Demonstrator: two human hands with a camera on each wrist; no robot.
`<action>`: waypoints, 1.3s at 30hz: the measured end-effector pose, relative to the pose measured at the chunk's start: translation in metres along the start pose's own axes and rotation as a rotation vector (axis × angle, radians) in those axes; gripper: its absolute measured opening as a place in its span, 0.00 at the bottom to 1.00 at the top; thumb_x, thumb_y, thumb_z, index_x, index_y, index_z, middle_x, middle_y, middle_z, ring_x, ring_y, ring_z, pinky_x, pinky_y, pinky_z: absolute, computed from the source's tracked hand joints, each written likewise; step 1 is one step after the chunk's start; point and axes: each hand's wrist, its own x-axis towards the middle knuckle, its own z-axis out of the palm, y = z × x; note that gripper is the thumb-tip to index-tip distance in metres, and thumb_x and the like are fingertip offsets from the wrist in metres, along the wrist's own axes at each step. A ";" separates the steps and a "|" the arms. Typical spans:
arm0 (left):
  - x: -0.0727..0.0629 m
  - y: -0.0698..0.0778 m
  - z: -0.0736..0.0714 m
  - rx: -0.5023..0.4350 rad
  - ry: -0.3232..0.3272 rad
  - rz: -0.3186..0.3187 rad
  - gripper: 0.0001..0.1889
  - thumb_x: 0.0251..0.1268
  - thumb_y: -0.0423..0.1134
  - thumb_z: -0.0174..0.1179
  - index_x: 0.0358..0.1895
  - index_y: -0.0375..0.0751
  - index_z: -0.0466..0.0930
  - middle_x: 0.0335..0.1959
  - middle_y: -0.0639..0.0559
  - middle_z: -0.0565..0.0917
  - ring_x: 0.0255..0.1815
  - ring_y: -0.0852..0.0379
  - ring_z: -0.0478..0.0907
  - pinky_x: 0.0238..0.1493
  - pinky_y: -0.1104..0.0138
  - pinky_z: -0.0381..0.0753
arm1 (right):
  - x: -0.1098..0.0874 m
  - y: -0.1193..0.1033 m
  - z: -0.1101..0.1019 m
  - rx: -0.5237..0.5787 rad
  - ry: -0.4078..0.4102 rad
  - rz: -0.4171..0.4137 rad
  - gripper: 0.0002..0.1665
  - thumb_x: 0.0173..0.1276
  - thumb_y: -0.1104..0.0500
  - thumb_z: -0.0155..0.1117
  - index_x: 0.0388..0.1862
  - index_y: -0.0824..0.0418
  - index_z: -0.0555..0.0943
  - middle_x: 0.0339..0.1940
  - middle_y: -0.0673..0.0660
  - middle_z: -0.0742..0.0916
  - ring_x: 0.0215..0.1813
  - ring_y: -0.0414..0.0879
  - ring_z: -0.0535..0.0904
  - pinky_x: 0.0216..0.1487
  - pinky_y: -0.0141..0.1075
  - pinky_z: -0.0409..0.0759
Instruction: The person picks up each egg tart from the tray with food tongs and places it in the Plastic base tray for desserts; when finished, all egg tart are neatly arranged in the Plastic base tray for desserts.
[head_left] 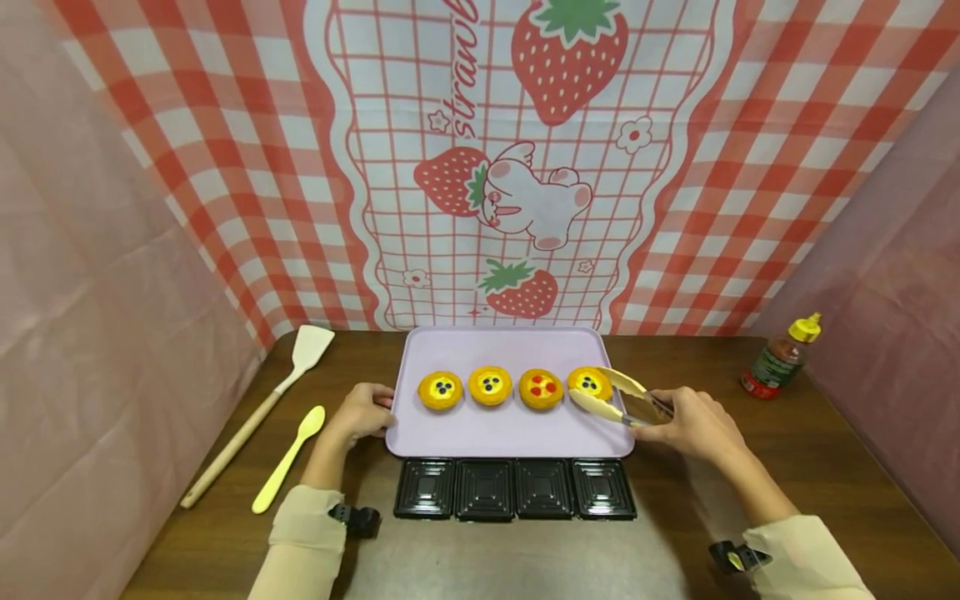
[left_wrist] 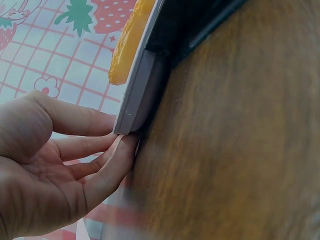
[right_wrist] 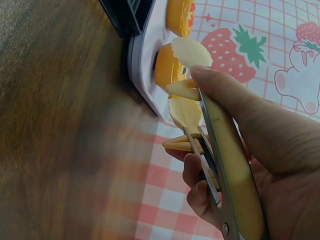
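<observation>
My left hand (head_left: 363,412) pinches the left rim of a lilac tray (head_left: 510,437), with the thumb on top and fingers beneath in the left wrist view. A row of egg tarts lies on the tray. Blueberry tarts (head_left: 440,391) (head_left: 490,386) stand left of a strawberry-topped tart (head_left: 542,389). In my right hand (head_left: 701,423) is a pair of cream-tipped tongs (right_wrist: 235,170), gripped between thumb and fingers. The tongs' spread tips lie on either side of the rightmost blueberry tart (head_left: 588,382), partly covering it.
Several black square plastic trays (head_left: 485,492) line the lilac tray's front edge. To the left lie a white spatula (head_left: 307,348) and a yellow spoon (head_left: 288,460). A yellow-capped sauce bottle (head_left: 780,360) stands at the back right. A strawberry-print cloth (head_left: 480,108) hangs behind.
</observation>
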 end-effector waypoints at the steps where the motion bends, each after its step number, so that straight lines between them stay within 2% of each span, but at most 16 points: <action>1: 0.000 0.000 0.000 -0.002 0.001 -0.003 0.28 0.44 0.18 0.60 0.56 0.18 0.73 0.42 0.32 0.77 0.34 0.47 0.78 0.30 0.56 0.86 | 0.000 0.000 0.000 0.000 0.000 0.001 0.46 0.49 0.38 0.79 0.59 0.67 0.81 0.36 0.58 0.87 0.31 0.49 0.75 0.25 0.40 0.71; 7: -0.001 -0.001 0.001 0.005 0.004 -0.007 0.27 0.44 0.18 0.60 0.56 0.18 0.73 0.42 0.33 0.77 0.34 0.47 0.78 0.29 0.56 0.86 | -0.006 -0.001 -0.006 -0.005 0.009 0.009 0.46 0.49 0.37 0.78 0.59 0.65 0.81 0.37 0.58 0.87 0.32 0.49 0.76 0.26 0.41 0.71; 11: -0.002 -0.001 0.002 0.005 0.001 -0.005 0.28 0.44 0.18 0.60 0.56 0.17 0.73 0.41 0.33 0.76 0.34 0.48 0.78 0.29 0.56 0.86 | -0.012 -0.001 -0.015 -0.012 0.013 0.013 0.48 0.48 0.35 0.78 0.60 0.65 0.81 0.34 0.56 0.85 0.30 0.49 0.73 0.24 0.40 0.68; 20: -0.001 -0.002 0.002 -0.013 -0.007 0.005 0.28 0.44 0.18 0.60 0.56 0.17 0.72 0.41 0.33 0.76 0.34 0.48 0.77 0.29 0.56 0.86 | -0.032 0.003 -0.030 -0.028 0.052 -0.030 0.51 0.45 0.33 0.79 0.60 0.65 0.81 0.30 0.56 0.85 0.25 0.47 0.69 0.21 0.39 0.64; 24: -0.002 -0.002 0.001 -0.009 -0.004 0.003 0.28 0.44 0.18 0.60 0.56 0.17 0.72 0.42 0.32 0.76 0.35 0.47 0.78 0.30 0.56 0.86 | -0.041 0.001 -0.036 -0.020 0.060 -0.041 0.51 0.45 0.34 0.79 0.61 0.66 0.80 0.23 0.51 0.79 0.23 0.45 0.65 0.20 0.38 0.62; 31: -0.003 0.000 -0.001 -0.022 -0.003 0.007 0.27 0.45 0.18 0.59 0.56 0.16 0.71 0.42 0.31 0.76 0.34 0.47 0.78 0.31 0.57 0.86 | -0.060 -0.005 -0.044 0.003 0.052 -0.063 0.49 0.47 0.37 0.80 0.61 0.67 0.80 0.18 0.48 0.70 0.18 0.40 0.59 0.17 0.34 0.61; 39: -0.003 0.003 0.000 -0.022 -0.004 0.008 0.27 0.45 0.18 0.59 0.56 0.16 0.71 0.42 0.31 0.76 0.34 0.48 0.78 0.32 0.57 0.86 | -0.083 -0.009 -0.045 -0.025 0.087 -0.112 0.47 0.47 0.37 0.80 0.59 0.67 0.81 0.18 0.46 0.71 0.20 0.39 0.60 0.19 0.33 0.61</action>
